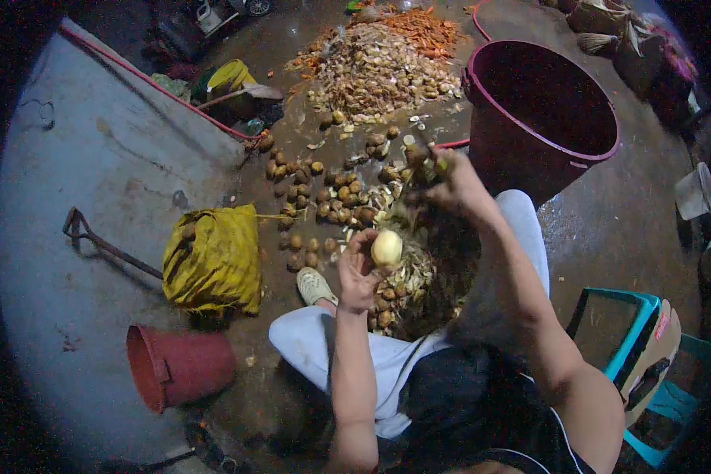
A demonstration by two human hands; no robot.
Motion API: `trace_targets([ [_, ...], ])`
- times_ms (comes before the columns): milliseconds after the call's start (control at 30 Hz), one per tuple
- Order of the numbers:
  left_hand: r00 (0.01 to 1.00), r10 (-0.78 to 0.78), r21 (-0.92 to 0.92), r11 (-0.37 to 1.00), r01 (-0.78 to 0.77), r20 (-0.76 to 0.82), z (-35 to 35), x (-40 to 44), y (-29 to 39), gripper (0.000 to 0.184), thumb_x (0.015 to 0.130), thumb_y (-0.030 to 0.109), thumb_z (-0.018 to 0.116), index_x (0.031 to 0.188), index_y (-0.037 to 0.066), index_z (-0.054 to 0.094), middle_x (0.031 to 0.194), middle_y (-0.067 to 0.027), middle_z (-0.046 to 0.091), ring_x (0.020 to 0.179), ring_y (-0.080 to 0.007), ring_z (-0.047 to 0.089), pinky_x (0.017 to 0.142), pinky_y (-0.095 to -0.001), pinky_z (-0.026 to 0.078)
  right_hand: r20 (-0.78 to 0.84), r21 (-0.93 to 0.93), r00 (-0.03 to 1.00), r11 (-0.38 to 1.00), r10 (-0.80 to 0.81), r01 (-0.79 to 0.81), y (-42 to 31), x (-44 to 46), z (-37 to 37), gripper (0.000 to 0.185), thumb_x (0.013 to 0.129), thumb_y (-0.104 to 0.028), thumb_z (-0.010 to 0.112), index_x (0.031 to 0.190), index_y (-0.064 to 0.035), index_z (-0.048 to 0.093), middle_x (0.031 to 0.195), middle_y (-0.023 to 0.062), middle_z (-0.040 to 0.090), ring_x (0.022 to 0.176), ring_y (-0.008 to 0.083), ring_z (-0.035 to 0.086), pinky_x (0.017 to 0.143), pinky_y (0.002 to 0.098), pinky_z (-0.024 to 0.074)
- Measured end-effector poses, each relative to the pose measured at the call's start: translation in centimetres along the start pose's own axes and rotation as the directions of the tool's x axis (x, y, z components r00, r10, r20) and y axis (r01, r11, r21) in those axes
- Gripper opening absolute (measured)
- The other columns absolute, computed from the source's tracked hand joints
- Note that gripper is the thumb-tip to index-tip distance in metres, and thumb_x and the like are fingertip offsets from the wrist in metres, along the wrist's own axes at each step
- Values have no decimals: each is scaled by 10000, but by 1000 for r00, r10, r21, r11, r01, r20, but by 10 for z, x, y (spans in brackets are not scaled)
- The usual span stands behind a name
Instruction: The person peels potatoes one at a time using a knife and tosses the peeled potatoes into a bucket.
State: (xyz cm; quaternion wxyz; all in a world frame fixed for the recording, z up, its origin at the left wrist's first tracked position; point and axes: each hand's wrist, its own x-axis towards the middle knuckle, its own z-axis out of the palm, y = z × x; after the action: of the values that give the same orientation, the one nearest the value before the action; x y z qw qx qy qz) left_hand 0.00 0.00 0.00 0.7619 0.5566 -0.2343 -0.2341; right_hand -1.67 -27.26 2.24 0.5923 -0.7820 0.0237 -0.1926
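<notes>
My left hand [359,272] is closed around a peeled potato [386,250], pale yellow and smooth, held over the ground between my knees. Farther forward and to the right is my right hand [453,186], its fingers curled around a dark, narrow thing that is blurred and hard to make out. Below both hands lies a heap of peelings [415,276]. Unpeeled brown potatoes [344,197] are scattered on the wet floor ahead and to the left of my hands.
A large dark red tub [502,134] stands at the right front. Beyond the potatoes is a big pile of peelings [379,71]. On the left are a yellow sack [213,261], a red bucket [186,365] and a long-handled tool [114,251]. A teal plastic stool [624,336] is at the right.
</notes>
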Motion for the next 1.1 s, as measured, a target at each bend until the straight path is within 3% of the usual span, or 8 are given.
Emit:
trace_targets([
  [67,993,-21,-355,933,61,115,-2,7,5,718,734,148,812,1318,12,418,1241,-120,549,1122,-223,573,943,-303,481,-71,5,995,998,64,-64,7,8,-9,502,669,-115,854,1091,14,614,1074,49,651,1034,126,570,957,310,440],
  [400,997,53,-497,865,-72,-52,0,28,-4,701,747,101,783,1334,48,404,1211,-137,562,1019,-231,617,651,-216,542,-27,-94,999,995,-37,34,-18,14,1,515,633,-225,891,1028,-31,624,1065,58,634,1042,162,567,956,342,435],
  [700,999,-33,-665,746,19,-8,-8,12,-19,656,777,71,744,1344,27,418,1267,-134,533,1163,-282,543,929,-410,512,-51,-28,999,999,13,-15,-28,-4,22,471,636,-98,863,1040,-28,631,1042,66,658,1001,155,590,923,322,463],
  [733,1000,0,-669,744,-8,-12,0,11,-15,645,787,66,733,1350,30,422,1281,-131,526,1173,-286,536,934,-423,510,-147,290,989,956,3,40,-18,4,22,458,638,-90,859,1029,-30,628,998,61,658,969,143,589,898,308,470],
  [767,999,34,-672,740,-35,-15,7,9,-11,634,796,62,722,1356,34,427,1295,-128,519,1184,-291,528,940,-436,507,-160,-58,987,998,4,-13,-10,6,13,467,630,-94,866,1027,-34,627,991,50,656,954,130,588,885,304,471],
  [967,993,-98,-595,803,35,-73,-3,5,-8,740,719,120,802,1342,4,420,1220,-145,577,1106,-287,586,914,-427,527,-22,-81,973,971,-228,225,-9,-10,23,501,615,-125,884,1030,-20,624,1005,48,660,942,116,587,867,303,473],
  [1033,998,-56,-613,790,20,-41,1,6,-9,718,727,102,791,1336,1,425,1203,-144,586,1086,-281,597,931,-425,518,-90,315,995,949,48,-17,-6,1,17,506,618,-140,887,1038,-25,627,1009,43,661,955,117,587,876,301,469],
  [1100,998,-55,-668,744,14,-40,1,8,-10,626,769,43,742,1320,19,446,1179,-131,584,994,-230,626,614,-280,490,-133,37,990,999,39,-34,-17,-1,16,498,629,-125,880,1039,-8,623,1016,54,659,975,119,585,891,305,466],
])
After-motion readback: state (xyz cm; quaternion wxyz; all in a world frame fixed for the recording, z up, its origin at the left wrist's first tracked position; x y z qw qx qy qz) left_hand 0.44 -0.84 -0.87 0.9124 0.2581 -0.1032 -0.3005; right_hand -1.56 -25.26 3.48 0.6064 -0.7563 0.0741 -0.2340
